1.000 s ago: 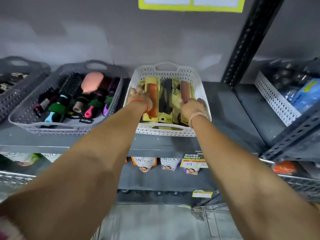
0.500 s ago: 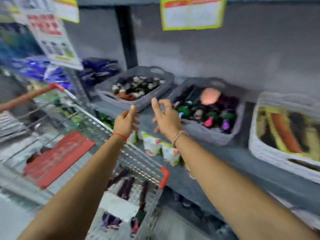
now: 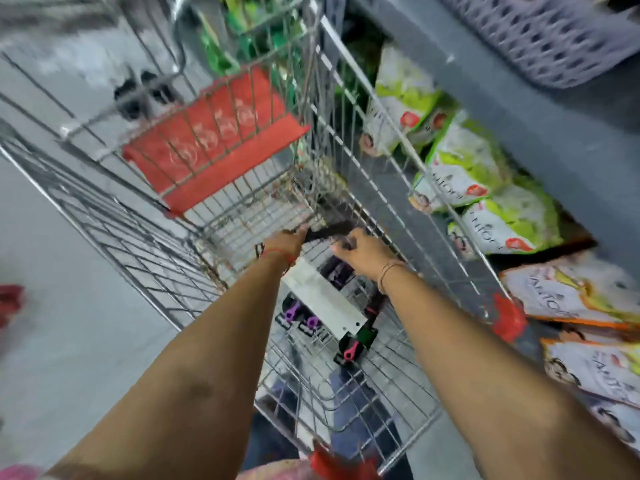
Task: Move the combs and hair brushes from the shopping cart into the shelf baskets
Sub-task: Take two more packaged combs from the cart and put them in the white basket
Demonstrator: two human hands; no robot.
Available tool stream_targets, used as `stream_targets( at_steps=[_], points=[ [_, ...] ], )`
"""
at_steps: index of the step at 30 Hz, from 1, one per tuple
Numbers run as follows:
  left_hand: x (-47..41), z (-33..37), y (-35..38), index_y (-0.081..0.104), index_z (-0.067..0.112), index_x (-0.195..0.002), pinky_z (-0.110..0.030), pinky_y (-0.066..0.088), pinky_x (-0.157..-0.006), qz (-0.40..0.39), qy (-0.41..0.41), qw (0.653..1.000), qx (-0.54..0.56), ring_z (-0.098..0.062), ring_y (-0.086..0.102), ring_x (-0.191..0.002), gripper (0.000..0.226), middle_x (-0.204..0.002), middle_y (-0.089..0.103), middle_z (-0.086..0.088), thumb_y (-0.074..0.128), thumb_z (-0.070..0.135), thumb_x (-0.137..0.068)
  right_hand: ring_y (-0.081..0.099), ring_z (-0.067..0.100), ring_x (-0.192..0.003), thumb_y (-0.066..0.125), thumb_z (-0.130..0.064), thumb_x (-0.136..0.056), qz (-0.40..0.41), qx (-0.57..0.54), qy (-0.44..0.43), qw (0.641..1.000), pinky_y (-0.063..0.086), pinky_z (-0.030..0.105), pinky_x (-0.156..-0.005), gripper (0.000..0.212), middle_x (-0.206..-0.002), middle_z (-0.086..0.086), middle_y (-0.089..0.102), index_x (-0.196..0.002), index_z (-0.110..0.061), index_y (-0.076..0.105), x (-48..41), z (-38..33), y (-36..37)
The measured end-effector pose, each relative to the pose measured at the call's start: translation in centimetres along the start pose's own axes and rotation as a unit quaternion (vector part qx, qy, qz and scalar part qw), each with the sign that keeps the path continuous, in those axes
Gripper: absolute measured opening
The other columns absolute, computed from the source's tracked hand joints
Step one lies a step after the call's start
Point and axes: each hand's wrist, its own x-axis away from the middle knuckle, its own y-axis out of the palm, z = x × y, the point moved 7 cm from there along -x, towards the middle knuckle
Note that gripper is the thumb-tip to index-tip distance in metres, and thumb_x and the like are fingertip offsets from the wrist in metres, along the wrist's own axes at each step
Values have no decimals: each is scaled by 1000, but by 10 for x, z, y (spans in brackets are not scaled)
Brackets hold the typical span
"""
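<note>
At the far left is only bare floor, then the wire wall of the shopping cart (image 3: 145, 258), whose folded red child seat flap (image 3: 214, 140) stands at the far end. Down inside the cart, the left hand (image 3: 285, 242) reaches to a dark brush (image 3: 329, 230) lying near that end; its fingers are curled at the brush's near tip, but the blur hides whether they have closed on it, so its grip cannot be told. Just beside it the right hand (image 3: 363, 254) is bent over the same dark object, fingers curved and touching or nearly touching it, and again the hold is not clear. Nearer the person, on the cart floor, lie more hair brushes (image 3: 353, 341) with purple, pink and green handle ends, partly covered by a white card (image 3: 322, 299) that looks like packaging. These things should be light and stiff, plastic with bristles that catch on the wire mesh, so lifting straight up by the handle or the card edge seems wisest; smooth packaging may slip if pinched at a corner. To the right of the cart the lower shelf holds rows of green and white pouches (image 3: 464, 161), and further along orange-edged pouches (image 3: 585, 299). At the top right the corner of a grey shelf basket (image 3: 540, 39) juts over the shelf edge; its contents are out of sight
</note>
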Motion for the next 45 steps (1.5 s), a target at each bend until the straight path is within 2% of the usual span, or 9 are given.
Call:
stream_targets(
  at_steps=[6,13,19,23,29,34,37,41,45],
  points=[
    [-40,-82,33,39,-2,-135,-37,43,-102,76,-158,985,-2,-33,52,-124,76,-136,54,-20,65,43,-79,55,34,-111,66,-51,-74,-113,170,25,979,47,42,-90,77,-123,16,58,-131,-11,33,-43,53,88],
    [-36,-103,51,27,6,-144,-41,38,-106,200,-190,940,198,-36,45,-130,83,-144,46,-18,45,60,-84,61,26,-84,70,-18,-77,-5,-67,54,996,45,27,-63,44,-96,4,62,-115,-18,49,-40,78,113],
    [-38,-95,29,43,-1,-132,-42,37,-104,264,-214,906,254,-37,47,-126,72,-139,49,-23,22,56,-93,50,32,-108,68,-27,-76,190,230,-64,952,51,38,-78,72,-129,17,46,-138,-20,31,-35,59,56],
    [-46,-87,33,41,1,-132,-47,41,-105,210,-210,938,177,-40,48,-125,72,-136,50,-23,41,58,-87,24,33,-133,30,-60,-87,2,304,-74,950,29,49,-107,78,-151,14,15,-145,-17,-1,-45,72,90],
    [-47,-79,48,39,-1,-125,-40,48,-99,168,-154,974,-2,-37,51,-118,66,-127,53,-21,71,24,-73,39,30,-120,39,-50,-89,193,106,-9,975,45,38,-88,55,-143,13,31,-133,-18,35,-30,74,68],
    [-39,-86,24,67,-1,-93,-28,44,-69,236,-145,940,197,-33,60,-89,21,-96,68,-24,51,9,-83,51,29,-108,40,-44,-91,221,45,58,973,56,43,-80,49,-133,17,38,-126,-11,43,-25,100,49],
    [-47,-86,44,60,7,-71,-29,45,-65,89,-162,909,373,-25,49,-92,15,-88,57,-19,51,6,-84,51,32,-107,38,-44,-92,239,45,75,967,55,45,-80,48,-131,19,40,-121,-7,46,-26,109,39],
    [-44,-93,42,56,9,-119,-44,42,-105,139,-174,936,272,-32,51,-119,51,-125,60,-15,62,42,-81,50,29,-107,39,-45,-91,229,63,77,968,50,47,-89,47,-127,18,45,-117,-7,47,-33,111,35],
    [-38,-98,57,56,10,-118,-44,48,-99,95,-197,954,203,-31,58,-109,55,-124,61,-16,69,42,-75,48,28,-115,47,-54,-84,194,102,33,975,45,43,-95,56,-124,14,53,-117,-9,49,-47,95,32]
  ],
)
